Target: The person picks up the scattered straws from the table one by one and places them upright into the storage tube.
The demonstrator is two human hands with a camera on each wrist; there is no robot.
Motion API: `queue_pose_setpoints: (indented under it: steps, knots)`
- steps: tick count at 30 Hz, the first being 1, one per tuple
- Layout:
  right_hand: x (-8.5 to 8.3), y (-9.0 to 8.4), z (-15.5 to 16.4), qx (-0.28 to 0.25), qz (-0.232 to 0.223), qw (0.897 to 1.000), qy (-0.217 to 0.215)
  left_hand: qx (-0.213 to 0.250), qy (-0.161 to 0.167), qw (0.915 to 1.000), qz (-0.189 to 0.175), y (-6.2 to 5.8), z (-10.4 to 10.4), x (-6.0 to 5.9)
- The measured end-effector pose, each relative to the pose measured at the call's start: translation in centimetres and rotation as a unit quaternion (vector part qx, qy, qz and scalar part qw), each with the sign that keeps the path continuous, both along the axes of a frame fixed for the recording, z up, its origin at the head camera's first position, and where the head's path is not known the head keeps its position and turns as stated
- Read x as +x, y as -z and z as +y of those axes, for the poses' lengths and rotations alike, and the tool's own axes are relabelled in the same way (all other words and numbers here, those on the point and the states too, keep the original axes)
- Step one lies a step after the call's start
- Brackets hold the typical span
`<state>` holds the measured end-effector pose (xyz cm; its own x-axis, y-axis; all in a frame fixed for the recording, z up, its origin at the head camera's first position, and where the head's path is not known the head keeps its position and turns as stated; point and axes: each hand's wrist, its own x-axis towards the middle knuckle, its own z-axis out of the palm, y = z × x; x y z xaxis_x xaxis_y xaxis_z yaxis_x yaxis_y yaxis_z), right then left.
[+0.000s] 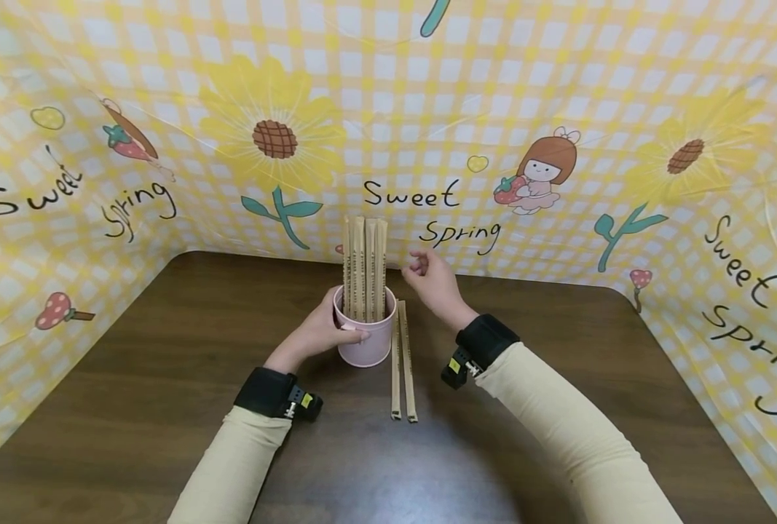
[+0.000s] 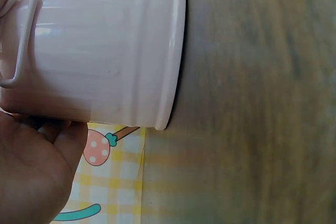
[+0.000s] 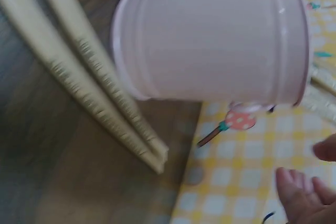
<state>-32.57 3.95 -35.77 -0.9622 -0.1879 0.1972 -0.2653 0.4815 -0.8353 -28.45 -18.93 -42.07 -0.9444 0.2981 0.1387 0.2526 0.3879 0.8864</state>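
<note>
Setting: a staged tabletop booth, not a lived-in room — which building it sits in cannot be told. Dark wood-grain table (image 1: pixel 165 378) with rounded back corners, enclosed on three sides by a glossy yellow-and-white checked backdrop (image 1: pixel 427 87). Backdrop print: sunflowers, strawberries, toadstools, a cartoon child, the repeated words "Sweet Spring". Props — one pink cup (image 1: pixel 365 340) of paper-wrapped sticks (image 1: pixel 364 266), two more wrapped sticks (image 1: pixel 403 364) on the table. Person wears black wrist-mounted cameras (image 1: pixel 456 366).

A glossy, smooth pink cup (image 2: pixel 105 45) is seen; the sticks (image 1: pixel 365 266) appear paper-wrapped, possibly matt; the table (image 1: pixel 165 349) looks wood-grained.
</note>
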Motion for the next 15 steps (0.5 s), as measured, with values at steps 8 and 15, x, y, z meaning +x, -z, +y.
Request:
queue_pose_setpoints:
  steps: [8, 15]
  knots:
    - [0.2, 3.2, 1.1, 0.107, -0.115, 0.987, -0.025, -0.010, 0.001, 0.9999, 0.009, 0.1, 0.0, 0.0]
    - [0.1, 6.0, 0.5, 0.104, -0.180, 0.978, -0.028, -0.002, 0.004, 1.0000, 0.004, -0.1, -0.1, 0.0]
